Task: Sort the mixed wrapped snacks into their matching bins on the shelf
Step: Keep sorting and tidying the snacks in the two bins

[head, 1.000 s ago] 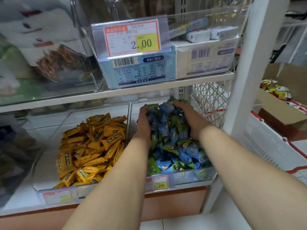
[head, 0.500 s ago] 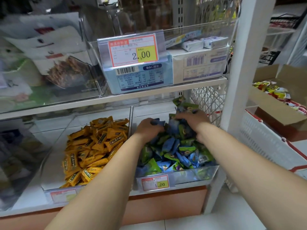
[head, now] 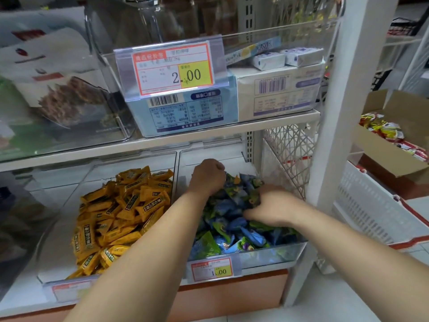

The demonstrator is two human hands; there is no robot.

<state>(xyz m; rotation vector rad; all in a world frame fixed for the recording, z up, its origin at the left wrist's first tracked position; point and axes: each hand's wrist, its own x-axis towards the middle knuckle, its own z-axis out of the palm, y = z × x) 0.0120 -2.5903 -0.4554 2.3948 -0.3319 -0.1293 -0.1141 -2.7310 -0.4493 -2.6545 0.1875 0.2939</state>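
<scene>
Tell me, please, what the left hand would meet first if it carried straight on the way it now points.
Probably the rear wall of the clear plastic bin; the left hand sits beyond most blue and green wrapped snacks. Depth is unclear.

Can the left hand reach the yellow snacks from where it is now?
Probably yes. The left hand sits among the blue and green snacks; only a clear bin wall stands between it and the yellow snacks, open from above.

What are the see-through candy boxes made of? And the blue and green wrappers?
The clear bin looks like hard glossy plastic: its contents show through its wall. The blue and green wrappers look like thin plastic film, maybe foil-lined: crinkled, with shiny highlights.
</scene>
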